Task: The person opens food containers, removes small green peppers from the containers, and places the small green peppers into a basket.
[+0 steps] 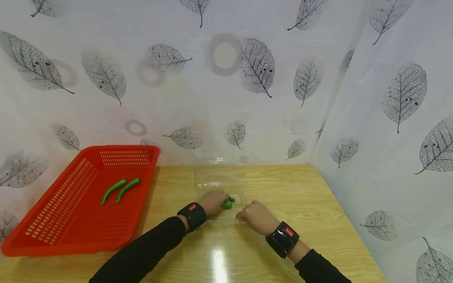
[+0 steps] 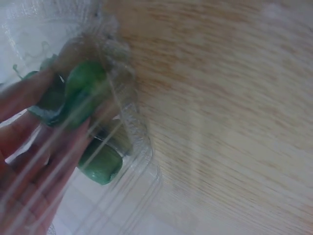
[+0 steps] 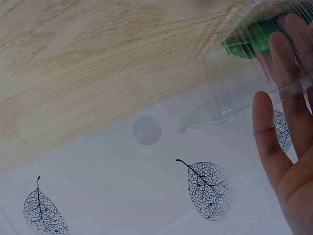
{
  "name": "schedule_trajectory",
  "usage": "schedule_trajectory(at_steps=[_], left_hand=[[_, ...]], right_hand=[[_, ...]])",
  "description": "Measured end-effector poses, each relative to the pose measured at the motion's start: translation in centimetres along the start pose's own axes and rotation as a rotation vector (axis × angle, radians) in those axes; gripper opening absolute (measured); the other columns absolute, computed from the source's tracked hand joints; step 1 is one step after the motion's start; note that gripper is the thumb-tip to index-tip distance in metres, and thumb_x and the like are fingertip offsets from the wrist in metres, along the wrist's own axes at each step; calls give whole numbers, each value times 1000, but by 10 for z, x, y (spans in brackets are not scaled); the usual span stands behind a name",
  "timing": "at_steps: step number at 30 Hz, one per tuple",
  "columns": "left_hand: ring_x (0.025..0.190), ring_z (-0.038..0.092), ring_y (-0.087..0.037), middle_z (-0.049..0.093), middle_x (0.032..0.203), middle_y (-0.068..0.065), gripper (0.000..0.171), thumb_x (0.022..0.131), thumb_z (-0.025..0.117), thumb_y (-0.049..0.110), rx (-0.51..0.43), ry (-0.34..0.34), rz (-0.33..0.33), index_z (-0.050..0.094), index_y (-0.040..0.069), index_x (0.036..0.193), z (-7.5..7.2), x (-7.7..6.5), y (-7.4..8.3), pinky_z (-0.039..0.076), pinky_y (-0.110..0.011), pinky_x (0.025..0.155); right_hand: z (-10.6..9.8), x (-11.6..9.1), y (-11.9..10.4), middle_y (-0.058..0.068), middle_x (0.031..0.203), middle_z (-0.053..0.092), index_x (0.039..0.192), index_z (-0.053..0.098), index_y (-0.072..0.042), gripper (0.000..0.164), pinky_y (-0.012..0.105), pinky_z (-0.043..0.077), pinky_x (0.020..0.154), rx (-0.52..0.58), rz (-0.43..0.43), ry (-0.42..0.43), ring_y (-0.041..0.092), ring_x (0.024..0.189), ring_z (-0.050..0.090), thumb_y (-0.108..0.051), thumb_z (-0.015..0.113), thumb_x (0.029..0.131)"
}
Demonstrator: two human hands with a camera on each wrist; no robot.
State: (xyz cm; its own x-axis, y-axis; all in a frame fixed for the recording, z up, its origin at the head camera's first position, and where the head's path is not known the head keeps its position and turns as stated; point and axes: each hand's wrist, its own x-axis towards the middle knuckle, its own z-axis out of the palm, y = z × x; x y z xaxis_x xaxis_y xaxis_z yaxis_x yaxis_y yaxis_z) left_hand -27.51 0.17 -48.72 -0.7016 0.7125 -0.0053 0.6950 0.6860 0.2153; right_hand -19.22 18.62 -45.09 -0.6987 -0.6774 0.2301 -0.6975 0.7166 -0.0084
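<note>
Plump green pepper (image 2: 85, 87) held inside clear plastic box (image 3: 234, 78)

The right hand (image 1: 260, 217), fingers mostly straight, is at the box's near-right corner. Just beyond, the left hand (image 1: 213, 202) curls round the pepper. The box stands on a yellow wood-grain table (image 1: 290, 188); behind hangs a white leaf-printed sheet (image 1: 212, 106).

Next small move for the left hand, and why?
Probably let go and lift the left hand out: it appears to grip a green pepper already inside the clear container; the right hand is at the container's side, and two long green peppers lie in the red basket.
</note>
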Motion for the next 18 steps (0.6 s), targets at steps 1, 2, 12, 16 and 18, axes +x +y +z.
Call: schedule_trajectory(at_steps=[1,2,12,16,18], left_hand=[[66,45,-7,55,75,4,9,78,71,8,-2,1,2,63,10,78,-1,1,-1,40,-24,59],[65,44,-7,54,73,5,9,78,71,8,-1,2,4,63,11,76,-2,2,-1,40,-24,58],[64,41,-6,49,69,8,14,75,73,8,-16,21,-10,60,13,74,0,-2,-1,36,-22,57],[64,40,-5,48,70,9,13,74,74,8,-9,44,6,61,13,76,3,-3,-2,35,-20,57],[64,40,-5,48,70,9,13,74,73,8,0,62,14,62,13,76,4,-3,-3,34,-20,58]], right_hand=[[0,1,1,-10,70,71,78,75,-20,4,23,44,62,-4,-3,1,0,61,62,-22,71,78],[0,1,2,-10,70,71,78,75,-20,4,22,43,61,-7,-6,1,-1,61,62,-22,71,77],[4,0,1,-10,69,71,78,74,-20,3,22,43,62,5,-6,14,-1,60,61,-20,72,76],[2,0,0,-10,71,71,79,74,-20,4,22,42,62,10,-3,-4,0,62,62,-20,73,76],[1,1,0,-10,73,72,80,75,-19,5,21,42,63,7,2,-9,0,64,63,-20,72,76]])
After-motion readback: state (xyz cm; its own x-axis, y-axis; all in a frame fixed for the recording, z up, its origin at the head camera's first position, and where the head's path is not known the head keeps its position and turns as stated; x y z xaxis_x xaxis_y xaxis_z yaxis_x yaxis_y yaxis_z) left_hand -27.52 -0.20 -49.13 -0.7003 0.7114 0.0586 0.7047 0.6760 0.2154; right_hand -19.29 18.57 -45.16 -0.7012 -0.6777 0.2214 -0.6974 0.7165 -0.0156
